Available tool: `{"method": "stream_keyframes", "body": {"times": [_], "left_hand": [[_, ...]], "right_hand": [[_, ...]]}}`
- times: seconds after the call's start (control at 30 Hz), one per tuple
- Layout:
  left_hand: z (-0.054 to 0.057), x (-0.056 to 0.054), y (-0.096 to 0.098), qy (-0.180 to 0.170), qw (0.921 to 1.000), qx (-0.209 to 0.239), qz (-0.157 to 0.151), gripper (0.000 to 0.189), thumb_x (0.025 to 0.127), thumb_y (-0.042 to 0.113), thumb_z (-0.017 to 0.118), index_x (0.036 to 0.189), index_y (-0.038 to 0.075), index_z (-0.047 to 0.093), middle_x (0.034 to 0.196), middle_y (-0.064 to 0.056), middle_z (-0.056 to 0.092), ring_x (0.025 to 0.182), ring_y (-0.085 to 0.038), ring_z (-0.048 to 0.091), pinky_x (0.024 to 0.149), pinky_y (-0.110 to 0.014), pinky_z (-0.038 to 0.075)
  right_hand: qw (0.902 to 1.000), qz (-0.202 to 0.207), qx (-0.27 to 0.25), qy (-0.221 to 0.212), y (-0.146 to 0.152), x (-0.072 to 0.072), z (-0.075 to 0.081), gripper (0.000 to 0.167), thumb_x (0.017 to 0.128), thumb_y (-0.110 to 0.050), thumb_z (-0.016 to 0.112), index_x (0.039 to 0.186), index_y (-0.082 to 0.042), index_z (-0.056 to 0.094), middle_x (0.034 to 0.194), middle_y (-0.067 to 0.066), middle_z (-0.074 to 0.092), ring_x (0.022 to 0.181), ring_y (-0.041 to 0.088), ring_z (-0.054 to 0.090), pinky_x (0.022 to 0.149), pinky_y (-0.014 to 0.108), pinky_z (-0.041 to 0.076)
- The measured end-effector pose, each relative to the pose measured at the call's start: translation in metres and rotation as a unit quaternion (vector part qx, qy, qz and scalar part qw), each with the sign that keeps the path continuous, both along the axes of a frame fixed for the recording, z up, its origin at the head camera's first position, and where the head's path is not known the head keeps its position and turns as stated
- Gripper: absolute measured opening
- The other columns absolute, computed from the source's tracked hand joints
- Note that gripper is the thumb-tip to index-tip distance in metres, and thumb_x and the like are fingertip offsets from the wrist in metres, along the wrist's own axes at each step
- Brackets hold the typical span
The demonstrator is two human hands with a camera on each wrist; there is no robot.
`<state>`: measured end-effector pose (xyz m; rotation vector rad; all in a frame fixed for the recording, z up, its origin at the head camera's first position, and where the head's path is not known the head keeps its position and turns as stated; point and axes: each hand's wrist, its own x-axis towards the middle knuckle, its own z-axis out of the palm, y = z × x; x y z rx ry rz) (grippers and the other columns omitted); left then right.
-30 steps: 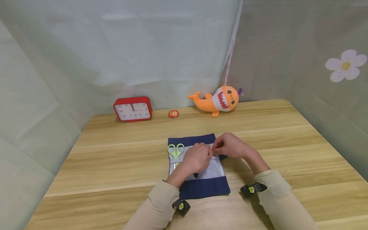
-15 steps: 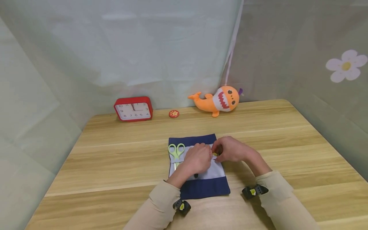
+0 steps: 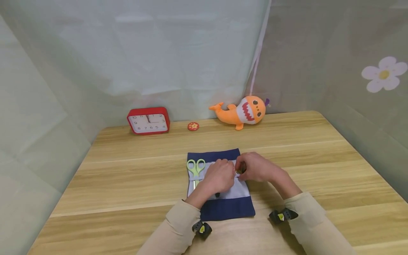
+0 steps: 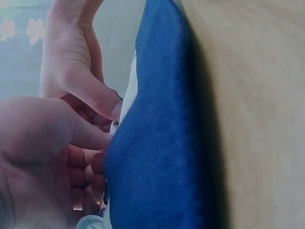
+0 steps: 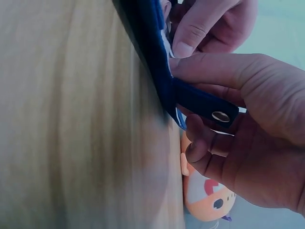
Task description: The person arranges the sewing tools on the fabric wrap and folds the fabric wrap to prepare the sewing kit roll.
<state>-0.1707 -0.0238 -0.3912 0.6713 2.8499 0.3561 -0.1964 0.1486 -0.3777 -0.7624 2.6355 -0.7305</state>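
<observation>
A navy cloth organizer (image 3: 227, 209) with a pale grey pocket panel (image 3: 237, 189) lies unfolded on the table. Light green scissors (image 3: 195, 168) sit in its left pocket, handles up. My left hand (image 3: 220, 175) lies over the middle and pinches the pocket's upper edge; a black tip (image 3: 217, 194) shows beneath it. Close against it, my right hand (image 3: 256, 166) pinches a small gold-coloured thing (image 3: 238, 171) at the right pocket. Its kind I cannot tell, since fingers cover most of it. In the right wrist view a navy strap (image 5: 205, 102) with a metal snap passes by my right fingers.
Along the back of the wooden table (image 3: 127, 184) stand a red clock (image 3: 148, 121), a round red badge (image 3: 193, 126) and an orange plush shark (image 3: 240, 112). Pale cloth walls enclose the table behind and on both sides.
My right hand has shifted slightly down and its fingers have spread a little, so the small gold-coloured thing shows more. The left hand stays nearly in place on the organizer.
</observation>
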Motion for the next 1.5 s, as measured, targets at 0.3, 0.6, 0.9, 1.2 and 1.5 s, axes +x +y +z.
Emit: {"method": "stream_keyframes", "body": {"times": [0.3,0.6,0.9,1.2,1.5], "left_hand": [[-0.0005,0.0009,0.0008,-0.001,1.0,-0.006,0.005,0.007,0.101,0.016,0.064,0.099,0.013,0.069,0.094,-0.002,0.063,0.094,-0.022,0.057,0.079,-0.036,0.052],[-0.0008,-0.0014,-0.0037,-0.034,0.9991,0.027,0.001,0.014,0.099,0.027,0.073,0.095,0.016,0.067,0.097,-0.001,0.062,0.098,-0.021,0.054,0.081,-0.036,0.048],[0.0012,-0.0003,-0.0026,-0.028,0.9994,0.02,0.009,0.013,0.097,0.026,0.076,0.098,0.014,0.071,0.1,-0.002,0.064,0.103,-0.022,0.057,0.085,-0.038,0.052],[0.0006,-0.0015,-0.0025,-0.019,0.9996,0.018,0.008,0.015,0.096,0.025,0.078,0.093,0.014,0.067,0.094,-0.001,0.062,0.098,-0.021,0.056,0.079,-0.036,0.05],[0.0011,-0.0007,-0.0035,-0.011,0.9997,0.021,0.006,0.02,0.096,0.024,0.077,0.086,0.015,0.063,0.09,0.0,0.058,0.096,-0.021,0.055,0.075,-0.035,0.047]], "right_hand": [[0.9995,0.004,0.009,0.029,0.0007,0.0022,-0.0037,0.022,0.08,-0.006,0.089,0.095,-0.011,0.073,0.094,0.0,0.067,0.083,0.014,0.058,0.079,0.033,0.051],[0.9995,0.0,0.006,0.032,0.0016,0.0032,-0.0079,0.019,0.081,-0.004,0.086,0.094,-0.014,0.075,0.093,-0.001,0.068,0.084,0.014,0.058,0.08,0.033,0.051],[0.9992,-0.016,0.01,0.034,0.0026,0.0042,-0.008,0.021,0.08,-0.009,0.088,0.096,-0.013,0.075,0.093,-0.001,0.064,0.084,0.014,0.058,0.08,0.034,0.05],[0.9999,-0.012,0.001,0.006,0.0041,0.0033,-0.0078,0.021,0.081,-0.005,0.086,0.094,-0.016,0.074,0.096,0.0,0.063,0.088,0.017,0.057,0.083,0.036,0.05],[0.9998,0.015,-0.013,0.002,0.0083,0.0035,-0.0073,0.022,0.082,-0.004,0.085,0.096,-0.018,0.075,0.098,0.0,0.061,0.09,0.016,0.057,0.084,0.035,0.049]]}}
